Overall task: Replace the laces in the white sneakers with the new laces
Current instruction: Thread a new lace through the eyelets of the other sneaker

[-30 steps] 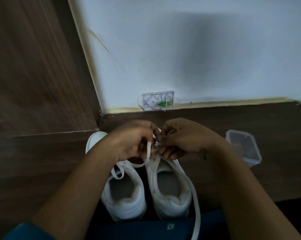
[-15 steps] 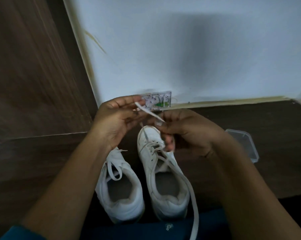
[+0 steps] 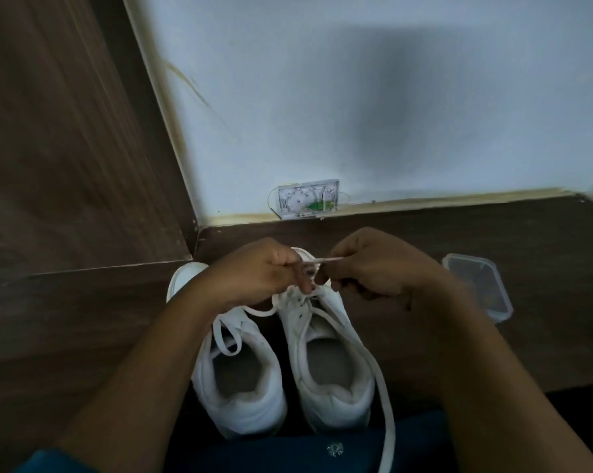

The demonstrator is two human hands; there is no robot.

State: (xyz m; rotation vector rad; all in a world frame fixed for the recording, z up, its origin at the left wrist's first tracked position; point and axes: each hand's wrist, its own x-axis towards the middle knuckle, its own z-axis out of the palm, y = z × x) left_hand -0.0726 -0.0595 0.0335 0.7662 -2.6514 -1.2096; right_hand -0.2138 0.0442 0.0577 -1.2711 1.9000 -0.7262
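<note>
The left hand point(image 3: 259, 273) and right hand point(image 3: 378, 268) each pinch the flat white lace point(image 3: 325, 260) in curled fingers. Its taut span runs left-to-right between the 2 hands, just above the toe-end eyelets of the right white leather sneaker point(image 3: 329, 356).

White sneakers point(image 3: 336, 397), bottom centre: smooth, matt uppers, leather-like, with soft cloth lining at the collars. The lace point(image 3: 387, 414) is flat woven cloth, matt. Dark wood-grain floor point(image 3: 493, 353), dull finish, and the same grain on the panel point(image 3: 66, 148) upper left. Wall point(image 3: 356, 97), matt paint. Right edge, a container point(image 3: 482, 285) in clear glossy plastic. Blue cloth point(image 3: 288, 455) along the bottom.
</note>
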